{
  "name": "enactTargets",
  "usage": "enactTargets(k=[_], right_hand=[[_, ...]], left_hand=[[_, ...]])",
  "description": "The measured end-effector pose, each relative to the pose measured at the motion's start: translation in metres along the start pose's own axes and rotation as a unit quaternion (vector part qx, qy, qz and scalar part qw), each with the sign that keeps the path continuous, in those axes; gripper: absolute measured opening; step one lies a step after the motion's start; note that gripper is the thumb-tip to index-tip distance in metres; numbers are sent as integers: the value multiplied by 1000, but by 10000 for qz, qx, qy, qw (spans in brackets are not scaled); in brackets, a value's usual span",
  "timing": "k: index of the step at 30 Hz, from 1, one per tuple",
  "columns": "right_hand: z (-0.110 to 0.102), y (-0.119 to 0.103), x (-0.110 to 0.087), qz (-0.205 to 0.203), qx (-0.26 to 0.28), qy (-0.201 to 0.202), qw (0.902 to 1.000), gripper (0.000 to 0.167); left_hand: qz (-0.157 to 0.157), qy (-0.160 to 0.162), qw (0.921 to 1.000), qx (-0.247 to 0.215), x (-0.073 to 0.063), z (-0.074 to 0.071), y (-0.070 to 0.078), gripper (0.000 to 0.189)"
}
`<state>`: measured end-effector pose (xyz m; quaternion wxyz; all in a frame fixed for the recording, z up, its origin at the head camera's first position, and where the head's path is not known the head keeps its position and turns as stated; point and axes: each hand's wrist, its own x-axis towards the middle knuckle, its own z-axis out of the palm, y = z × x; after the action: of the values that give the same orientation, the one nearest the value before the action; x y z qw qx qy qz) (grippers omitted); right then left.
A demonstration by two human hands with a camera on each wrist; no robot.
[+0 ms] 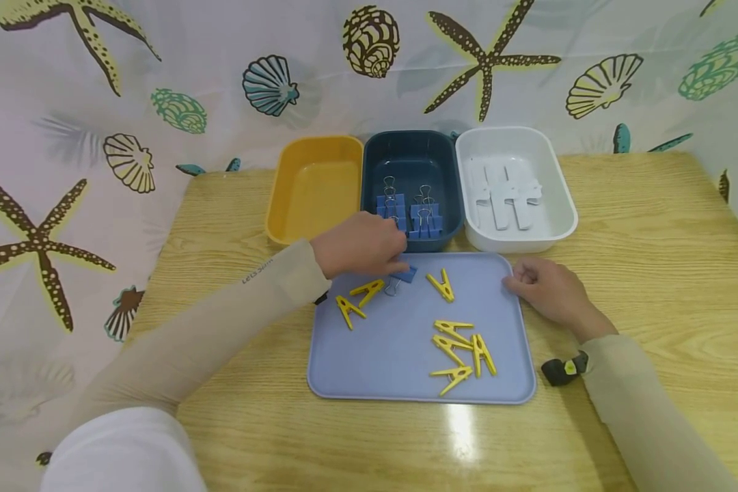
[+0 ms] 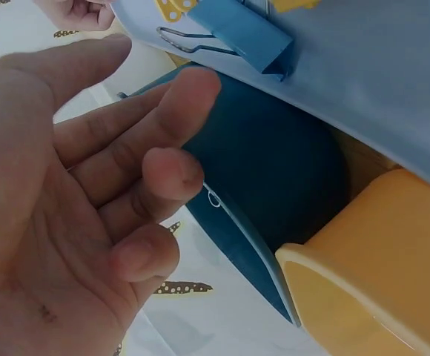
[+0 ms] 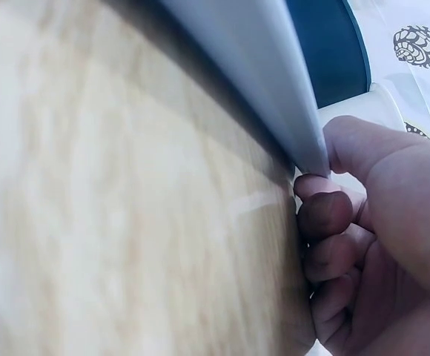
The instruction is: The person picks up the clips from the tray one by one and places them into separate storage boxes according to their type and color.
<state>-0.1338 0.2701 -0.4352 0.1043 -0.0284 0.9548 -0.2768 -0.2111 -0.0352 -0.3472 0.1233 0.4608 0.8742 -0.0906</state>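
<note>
My left hand (image 1: 364,244) hangs over the near edge of the dark blue bin (image 1: 452,184), palm down. In the left wrist view its fingers (image 2: 174,174) are loosely bent with nothing between them. Close by on the tray lies a blue binder clip (image 1: 404,275), its wire loops showing in the left wrist view. Inside the dark blue bin stand two groups of blue binder clips (image 1: 426,222). At the upper right corner of the grey-blue tray (image 1: 393,369), my right hand (image 1: 550,290) pinches the rim between thumb and forefinger.
Several yellow clothespins (image 1: 449,345) are scattered on the tray. A yellow bin (image 1: 320,184) stands left of the dark blue one. To its right is a white bin (image 1: 516,236) with white clips (image 1: 507,195). All rest on a wood-grain table (image 1: 246,437) before a patterned cloth.
</note>
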Motion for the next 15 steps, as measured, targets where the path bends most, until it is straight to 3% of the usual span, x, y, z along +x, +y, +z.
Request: enactTargets(k=[15], right_hand=[[2, 0, 0, -17, -36, 2, 10000, 29]], left_hand=[[88, -104, 9998, 170, 5, 8, 9, 33]])
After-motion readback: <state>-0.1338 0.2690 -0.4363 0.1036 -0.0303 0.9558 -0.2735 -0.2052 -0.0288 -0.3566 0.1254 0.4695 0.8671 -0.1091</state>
